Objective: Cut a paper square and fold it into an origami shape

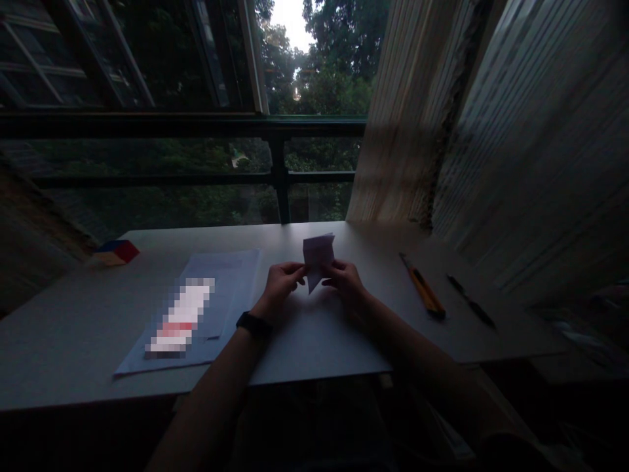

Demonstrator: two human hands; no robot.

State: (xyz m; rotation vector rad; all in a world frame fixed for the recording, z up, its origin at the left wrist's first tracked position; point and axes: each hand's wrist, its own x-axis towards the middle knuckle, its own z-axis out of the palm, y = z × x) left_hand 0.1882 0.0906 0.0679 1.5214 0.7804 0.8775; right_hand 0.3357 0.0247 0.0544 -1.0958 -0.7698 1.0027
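Observation:
A small folded piece of paper (318, 252) is held up over the middle of the table, with a pointed lower tip. My left hand (284, 283) pinches its left edge between thumb and fingers. On the opposite side, my right hand (344, 280) grips the right edge the same way. Both hands are above the tabletop, and a dark band circles my left wrist. Dim light hides the finer creases of the paper.
White sheets (236, 295) lie to the left, partly pixelated. A coloured cube (118, 252) sits at far left. On the right lie an orange utility knife (422, 287) and a dark pen (470, 300). The white table (314, 367) meets a window and curtain (393, 131).

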